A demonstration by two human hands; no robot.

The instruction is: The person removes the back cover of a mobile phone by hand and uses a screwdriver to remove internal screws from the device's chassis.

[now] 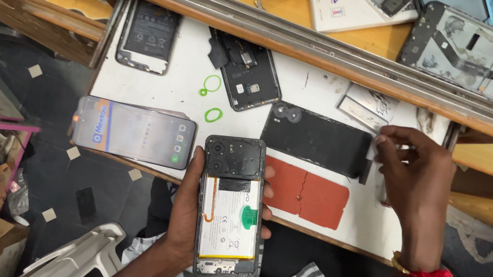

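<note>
My left hand (187,215) cradles opened phone (230,206), back off, battery exposed, near table edge (338,230). Fingers wrap long sides. Judge it light, stiff, fragile inside: grip frame edges only. My right hand (413,180) pinches small pale piece (381,141) beside black back cover (316,139).

A lit phone screen (134,132) lies flat at the left edge of the white desk (184,91), a rounded rectangle in pale grey-purple with an orange and blue strip at its left end and small coloured icons at its right. The open phone (230,206) at the front edge shows a white battery label (231,223) with a green tab. Near the far edge a battery (150,29) bears a dark label. On the shelf beyond lies a white box (344,1) with small marks.
</note>
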